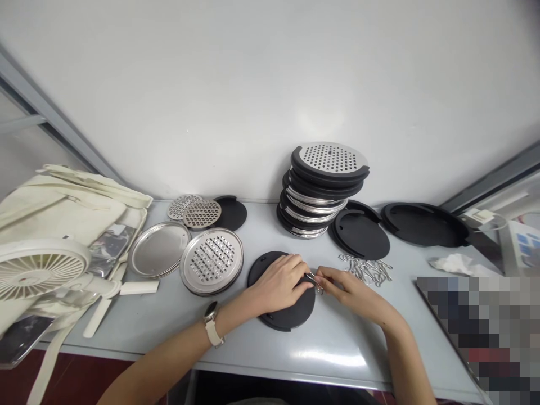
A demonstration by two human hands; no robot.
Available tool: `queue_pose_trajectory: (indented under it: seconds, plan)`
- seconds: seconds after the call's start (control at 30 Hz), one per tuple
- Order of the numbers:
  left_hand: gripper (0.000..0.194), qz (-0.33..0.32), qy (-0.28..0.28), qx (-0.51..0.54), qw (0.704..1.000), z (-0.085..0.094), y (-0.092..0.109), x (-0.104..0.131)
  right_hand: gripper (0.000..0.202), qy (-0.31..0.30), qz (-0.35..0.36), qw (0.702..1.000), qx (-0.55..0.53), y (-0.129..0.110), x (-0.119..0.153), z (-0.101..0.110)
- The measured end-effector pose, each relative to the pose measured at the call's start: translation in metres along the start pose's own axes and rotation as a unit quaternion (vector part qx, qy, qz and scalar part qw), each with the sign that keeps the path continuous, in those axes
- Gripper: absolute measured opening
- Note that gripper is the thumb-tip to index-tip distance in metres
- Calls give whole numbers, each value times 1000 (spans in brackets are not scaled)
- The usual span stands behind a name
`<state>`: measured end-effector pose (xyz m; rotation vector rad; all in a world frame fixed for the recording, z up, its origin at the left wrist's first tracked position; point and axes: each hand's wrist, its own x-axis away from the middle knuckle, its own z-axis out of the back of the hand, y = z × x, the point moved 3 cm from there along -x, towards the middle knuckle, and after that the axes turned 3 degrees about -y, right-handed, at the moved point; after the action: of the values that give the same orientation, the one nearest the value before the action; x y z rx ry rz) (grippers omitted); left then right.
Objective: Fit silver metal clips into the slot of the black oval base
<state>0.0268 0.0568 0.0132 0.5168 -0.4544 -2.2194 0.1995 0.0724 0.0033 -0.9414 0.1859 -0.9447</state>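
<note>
A round black disc (295,312) lies on the table in front of me. Across its upper right part rests my left hand (283,283), its thumb and fingers closed on the disc's right edge. Just right of that edge, my right hand (343,287) pinches a small bent metal wire piece (313,277) against the disc, close to the left fingertips. Behind the right hand is a pile of similar wire hooks (369,270). A watch with a light strap (214,324) is on my left wrist.
Left stand a metal grater disc (213,260), a plain metal plate (159,249), a white fan (42,270) and a cream bag (54,214). Behind are a tall stack of black and metal discs (314,191) and black discs (363,235). Right: black trays (426,225), tissue (455,263), a pixelated area.
</note>
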Motion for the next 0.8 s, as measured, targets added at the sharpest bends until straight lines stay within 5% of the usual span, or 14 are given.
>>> queue_pose_trajectory:
  seconds: [0.67, 0.8]
  plan:
    - [8, -4, 10, -52, 999, -1, 5, 0, 34, 25, -21, 999, -10, 4, 1, 1]
    - [19, -17, 22, -42, 999, 2, 8, 0, 30, 22, -21, 999, -16, 8, 3, 3]
